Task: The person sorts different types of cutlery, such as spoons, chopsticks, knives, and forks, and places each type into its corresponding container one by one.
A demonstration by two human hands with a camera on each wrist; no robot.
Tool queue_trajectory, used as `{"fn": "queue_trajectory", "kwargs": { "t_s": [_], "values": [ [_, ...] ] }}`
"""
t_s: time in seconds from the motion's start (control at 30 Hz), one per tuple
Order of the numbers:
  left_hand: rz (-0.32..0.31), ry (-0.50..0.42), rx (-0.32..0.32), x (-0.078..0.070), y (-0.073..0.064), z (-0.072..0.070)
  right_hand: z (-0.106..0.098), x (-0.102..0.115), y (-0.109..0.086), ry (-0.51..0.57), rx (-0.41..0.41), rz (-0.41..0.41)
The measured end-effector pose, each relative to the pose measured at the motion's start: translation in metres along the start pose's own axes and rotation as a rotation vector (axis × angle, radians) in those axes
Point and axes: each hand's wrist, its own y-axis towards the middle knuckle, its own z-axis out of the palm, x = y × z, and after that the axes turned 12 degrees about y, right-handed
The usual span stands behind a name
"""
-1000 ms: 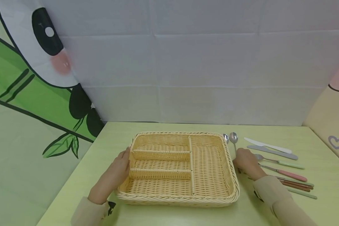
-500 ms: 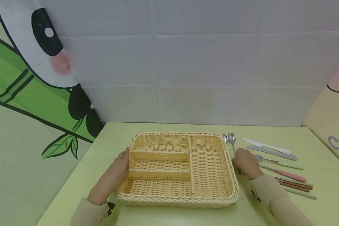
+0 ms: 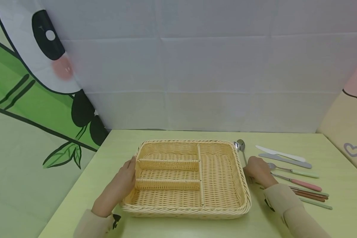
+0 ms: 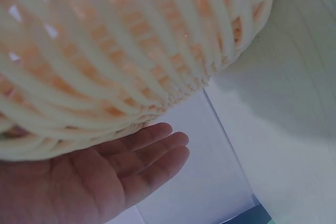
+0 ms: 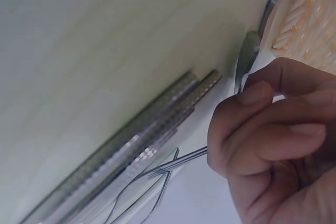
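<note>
A woven basket (image 3: 220,175) with divided compartments stands on the table in the head view. My left hand (image 3: 122,180) lies along its left side; in the left wrist view its fingers (image 4: 152,156) are extended beside the weave. Right of the basket, my right hand (image 3: 258,170) pinches the handle of a spoon (image 3: 241,144), its bowl pointing away from me. The right wrist view shows the curled fingers (image 5: 262,129) with that spoon's bowl just past them. A second spoon (image 3: 236,146) lies between it and the basket's rim, mostly hidden.
To the right on the table (image 3: 342,172) lie a white-handled knife (image 3: 281,153), a grey knife (image 3: 285,160), a green-handled fork (image 3: 294,170), a pink-handled fork (image 3: 303,183) and several chopsticks (image 3: 312,195). A pale cloth wall (image 3: 214,82) rises behind the table.
The spoon at my right hand has swung slightly left towards the basket, and its bowl has turned and looks darker. Both hands stay in nearly the same places; the basket has hardly moved.
</note>
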Motion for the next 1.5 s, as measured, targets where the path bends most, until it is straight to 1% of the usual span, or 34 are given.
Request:
{"fn": "queue_trajectory", "kwargs": {
  "t_s": [0.23,0.43,0.57,0.73,0.9,1.1,1.27,1.5],
  "values": [
    [-0.021,0.000,0.030,0.000,0.001,0.001,-0.002,0.000,0.001,-0.018,0.032,-0.019],
    [-0.021,0.003,0.021,0.001,0.003,0.002,-0.003,0.000,0.001,-0.036,0.061,0.002],
    [-0.009,0.004,0.011,0.001,0.002,0.002,-0.004,-0.001,-0.002,-0.031,0.062,-0.009],
    [-0.002,-0.001,-0.002,0.000,0.000,0.001,-0.007,-0.003,-0.006,-0.001,0.038,-0.039],
    [0.007,-0.011,-0.013,0.001,-0.001,0.001,-0.010,-0.004,-0.008,0.012,0.016,-0.090],
    [0.029,-0.017,-0.038,0.002,-0.002,0.002,-0.011,-0.005,-0.010,0.046,0.005,-0.113],
    [0.033,-0.011,-0.025,0.003,-0.002,-0.002,-0.013,-0.005,-0.014,0.072,-0.026,-0.153],
    [0.059,-0.027,-0.054,0.006,-0.004,-0.010,-0.015,-0.004,-0.016,0.115,-0.057,-0.197]
  ]
}}
